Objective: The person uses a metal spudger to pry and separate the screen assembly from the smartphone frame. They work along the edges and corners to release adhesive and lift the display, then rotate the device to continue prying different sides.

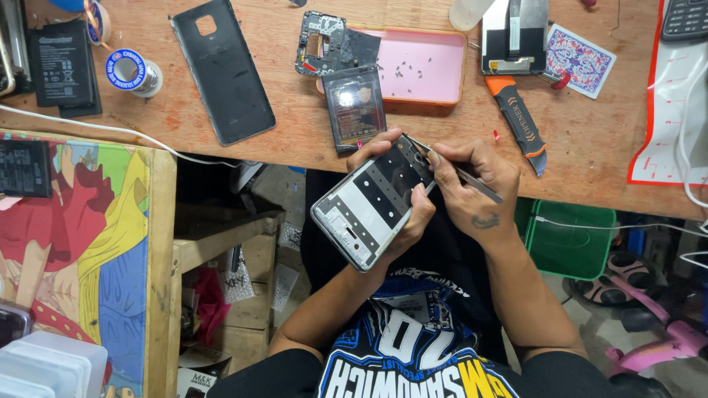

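My left hand [413, 221] holds an opened phone frame [372, 203] with its back off, silver-edged, tilted over my lap just in front of the wooden bench. My right hand [472, 184] grips metal tweezers [457, 171] whose tips touch the top corner of the frame, near the camera area. A loose phone battery [355, 107] lies on the bench just above my hands. The dark back cover [223, 70] lies further left on the bench.
A pink tray [420, 66] holds small screws, with a dark circuit part [321, 44] at its left rim. An orange-handled knife [516, 121], a playing card [580, 50], a solder spool [129, 71] and another battery [63, 63] lie on the bench. A colourful side table [81, 243] stands left.
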A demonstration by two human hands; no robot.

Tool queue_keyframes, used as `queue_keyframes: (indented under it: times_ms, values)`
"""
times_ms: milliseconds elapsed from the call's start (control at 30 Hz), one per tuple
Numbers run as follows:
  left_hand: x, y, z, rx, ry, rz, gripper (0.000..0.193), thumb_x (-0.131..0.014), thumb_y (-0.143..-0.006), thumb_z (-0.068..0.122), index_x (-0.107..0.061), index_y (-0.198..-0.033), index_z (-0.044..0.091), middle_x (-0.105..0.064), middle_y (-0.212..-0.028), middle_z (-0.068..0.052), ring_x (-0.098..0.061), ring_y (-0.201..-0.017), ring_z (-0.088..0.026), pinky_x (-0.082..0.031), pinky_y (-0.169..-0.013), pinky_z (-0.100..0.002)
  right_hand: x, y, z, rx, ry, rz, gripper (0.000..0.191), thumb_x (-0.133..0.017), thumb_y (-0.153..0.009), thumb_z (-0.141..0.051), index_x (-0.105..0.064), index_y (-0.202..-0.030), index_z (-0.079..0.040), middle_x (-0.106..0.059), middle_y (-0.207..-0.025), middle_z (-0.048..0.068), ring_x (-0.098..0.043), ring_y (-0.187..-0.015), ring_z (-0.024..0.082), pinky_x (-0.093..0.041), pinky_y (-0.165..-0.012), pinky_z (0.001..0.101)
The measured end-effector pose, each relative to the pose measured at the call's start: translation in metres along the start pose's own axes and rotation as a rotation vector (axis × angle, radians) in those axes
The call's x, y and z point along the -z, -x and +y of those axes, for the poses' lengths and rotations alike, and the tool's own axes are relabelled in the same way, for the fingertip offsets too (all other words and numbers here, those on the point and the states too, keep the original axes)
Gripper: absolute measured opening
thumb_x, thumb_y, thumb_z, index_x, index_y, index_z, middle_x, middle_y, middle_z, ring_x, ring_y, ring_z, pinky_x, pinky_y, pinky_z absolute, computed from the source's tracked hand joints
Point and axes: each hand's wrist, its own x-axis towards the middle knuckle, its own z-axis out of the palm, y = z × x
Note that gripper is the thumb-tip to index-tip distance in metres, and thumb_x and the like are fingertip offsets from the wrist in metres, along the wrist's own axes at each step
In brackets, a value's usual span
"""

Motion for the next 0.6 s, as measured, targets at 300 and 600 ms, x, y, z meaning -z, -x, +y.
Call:
queue_keyframes:
  times_ms: [300,600]
  values:
    - [-0.001,0.002,-0.004,-0.029,-0.003,0.009,0.067,-0.061,-0.085,-0.006,-0.035,-0.145,0.007,-0.044,-0.148,-0.016,-0.058,-0.124,-0.020,-0.054,-0.110,-0.034,0.003,0.002,0.002,0.000,0.077,-0.001,0.008,-0.075,-0.099,0.003,-0.069,-0.103,0.005,-0.075,-0.098,0.013,-0.070,-0.085,0.011,-0.057,-0.073,0.0242]
    - [0.013,0.002,0.017,0.029,0.103,-0.046,0.064,-0.058,-0.089,-0.009,-0.033,-0.146,0.008,-0.046,-0.151,-0.022,-0.057,-0.127,-0.021,-0.053,-0.109,-0.034,0.011,0.004,-0.009,-0.003,-0.148,-0.050,0.010,-0.072,-0.100,0.007,-0.066,-0.108,0.005,-0.072,-0.109,0.016,-0.070,-0.095,0.015,-0.058,-0.082,0.0253]
